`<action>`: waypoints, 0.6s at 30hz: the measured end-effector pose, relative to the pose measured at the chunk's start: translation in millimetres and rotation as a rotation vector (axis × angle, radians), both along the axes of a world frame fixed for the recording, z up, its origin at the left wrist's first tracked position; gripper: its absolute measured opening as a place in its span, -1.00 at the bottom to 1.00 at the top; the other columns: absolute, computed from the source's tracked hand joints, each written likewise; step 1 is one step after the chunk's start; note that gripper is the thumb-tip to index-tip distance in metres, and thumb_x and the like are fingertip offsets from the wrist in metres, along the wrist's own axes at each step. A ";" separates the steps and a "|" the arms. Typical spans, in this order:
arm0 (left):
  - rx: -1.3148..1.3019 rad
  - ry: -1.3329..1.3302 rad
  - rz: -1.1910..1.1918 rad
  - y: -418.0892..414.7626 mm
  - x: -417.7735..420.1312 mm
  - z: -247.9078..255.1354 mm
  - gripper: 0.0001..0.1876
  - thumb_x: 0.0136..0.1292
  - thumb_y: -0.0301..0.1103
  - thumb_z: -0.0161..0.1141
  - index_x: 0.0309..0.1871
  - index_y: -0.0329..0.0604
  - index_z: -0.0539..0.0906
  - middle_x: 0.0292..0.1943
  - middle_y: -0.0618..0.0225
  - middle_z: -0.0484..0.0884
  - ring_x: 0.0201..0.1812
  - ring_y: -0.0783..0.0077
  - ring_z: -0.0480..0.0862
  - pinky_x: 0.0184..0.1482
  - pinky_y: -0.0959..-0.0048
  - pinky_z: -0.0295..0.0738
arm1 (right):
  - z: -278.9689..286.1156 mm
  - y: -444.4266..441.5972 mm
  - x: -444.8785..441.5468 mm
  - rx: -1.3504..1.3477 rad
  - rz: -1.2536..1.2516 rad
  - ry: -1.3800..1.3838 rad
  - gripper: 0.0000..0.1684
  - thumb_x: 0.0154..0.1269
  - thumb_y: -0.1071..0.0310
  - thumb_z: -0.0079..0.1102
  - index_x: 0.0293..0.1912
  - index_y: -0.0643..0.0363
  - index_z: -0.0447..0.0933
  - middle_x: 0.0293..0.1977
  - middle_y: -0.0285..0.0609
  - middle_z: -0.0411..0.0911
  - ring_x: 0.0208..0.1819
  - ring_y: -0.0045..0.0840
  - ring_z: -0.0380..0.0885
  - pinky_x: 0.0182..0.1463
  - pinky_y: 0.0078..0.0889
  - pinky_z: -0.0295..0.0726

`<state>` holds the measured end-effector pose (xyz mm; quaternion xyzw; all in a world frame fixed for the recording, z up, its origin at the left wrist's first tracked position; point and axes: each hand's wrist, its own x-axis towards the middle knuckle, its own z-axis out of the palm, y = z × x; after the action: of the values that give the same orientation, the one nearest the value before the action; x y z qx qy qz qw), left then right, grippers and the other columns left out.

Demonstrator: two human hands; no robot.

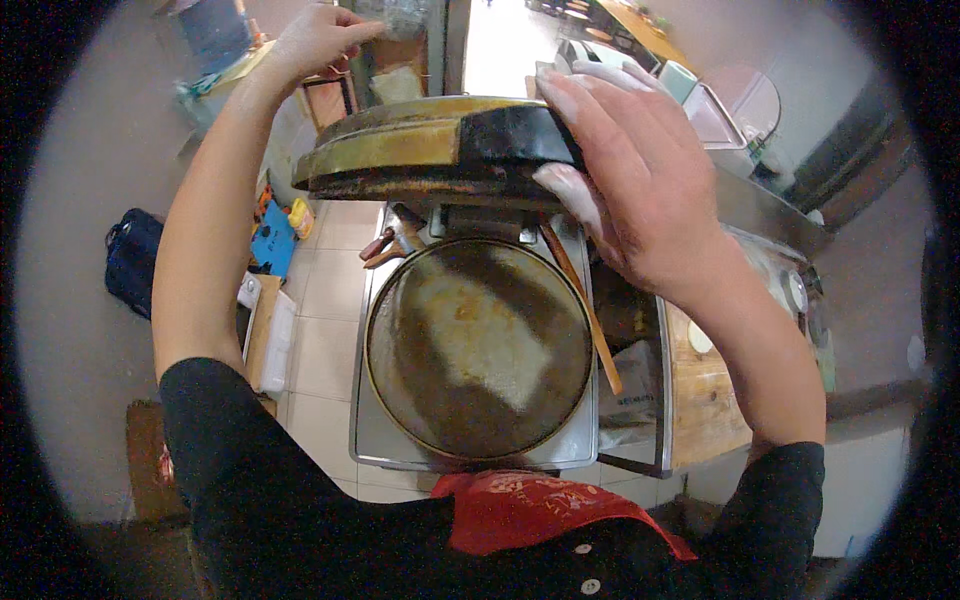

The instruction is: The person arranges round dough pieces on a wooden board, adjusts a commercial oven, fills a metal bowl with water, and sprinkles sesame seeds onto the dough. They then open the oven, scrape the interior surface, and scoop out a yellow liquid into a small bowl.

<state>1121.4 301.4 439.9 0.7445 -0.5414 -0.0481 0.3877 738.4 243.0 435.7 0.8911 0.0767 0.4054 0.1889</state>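
Note:
My right hand (637, 165), its fingertips whitened as if with flour, grips the black handle (514, 139) of a raised, stained lid (375, 150). The fingers lie over the handle and the thumb presses from below. Under the lid is a round electric griddle plate (480, 345), with browned patches and a bright reflection across its surface. It is set in a silver metal housing (405, 454). My left hand (326, 37) is raised at the upper left, fingers curled, near a clear plastic item (397, 19). Whether it holds anything is unclear.
A wooden stick (589, 315) lies along the griddle's right edge. Brushes or scrapers with wooden handles (386, 255) rest at its back left corner. A wooden worktop (705, 397) stands to the right. Boxes (270, 337) and a blue item (274, 240) are on the left.

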 end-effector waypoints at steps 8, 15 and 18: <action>0.110 0.009 -0.139 -49.9 31.7 -21.6 -0.58 0.29 0.04 0.20 -0.04 -0.14 0.64 -0.42 0.53 0.56 -0.44 0.63 0.57 -0.41 0.54 0.55 | -3.2 -20.5 14.8 0.002 0.141 -0.037 -0.39 0.17 0.22 0.28 0.17 0.28 0.41 -0.01 0.08 0.53 0.04 -0.08 0.51 0.13 -0.20 0.46; 0.125 -0.063 -0.110 -4.0 0.4 -2.0 -0.58 0.29 0.04 0.20 -0.06 -0.13 0.64 -0.37 0.52 0.59 -0.41 0.64 0.57 -0.39 0.57 0.51 | 6.9 4.0 2.9 0.082 -0.057 0.091 -0.35 0.17 0.12 0.27 0.16 0.29 0.41 -0.01 0.08 0.53 0.05 -0.07 0.51 0.17 -0.09 0.41; 0.103 -0.015 -0.067 -6.3 1.3 -2.0 -0.60 0.29 0.04 0.20 -0.09 -0.12 0.66 -0.36 0.52 0.61 -0.38 0.63 0.61 -0.39 0.57 0.51 | 7.1 2.5 2.0 0.040 -0.074 0.076 -0.34 0.16 0.09 0.27 0.16 0.29 0.41 -0.04 0.07 0.53 0.03 -0.07 0.52 0.15 0.03 0.40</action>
<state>1122.8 295.1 437.9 0.7452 -0.5657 -0.0836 0.3430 740.4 245.5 442.7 0.9116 0.0427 0.3656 0.1829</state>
